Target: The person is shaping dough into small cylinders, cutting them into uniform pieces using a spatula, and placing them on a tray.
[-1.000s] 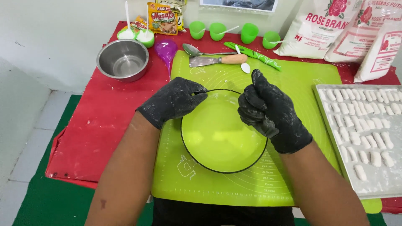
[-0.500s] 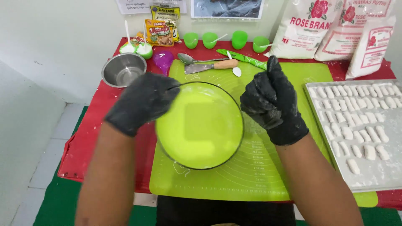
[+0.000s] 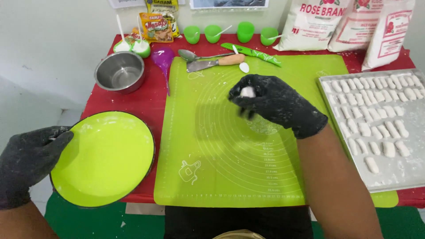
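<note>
Two gloved hands work: my left hand (image 3: 28,163) grips the green plate (image 3: 104,159) by its rim, left of the green mat (image 3: 274,132); my right hand (image 3: 274,104) clenches a white dough lump (image 3: 247,92) above the mat.

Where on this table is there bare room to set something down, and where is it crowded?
The green mat is bare across its near and middle part, between the green plate in the left hand and the tray of dough pieces. The right hand hovers above it. The far edge is crowded: steel bowl, funnel, cups, knife, sacks.
</note>
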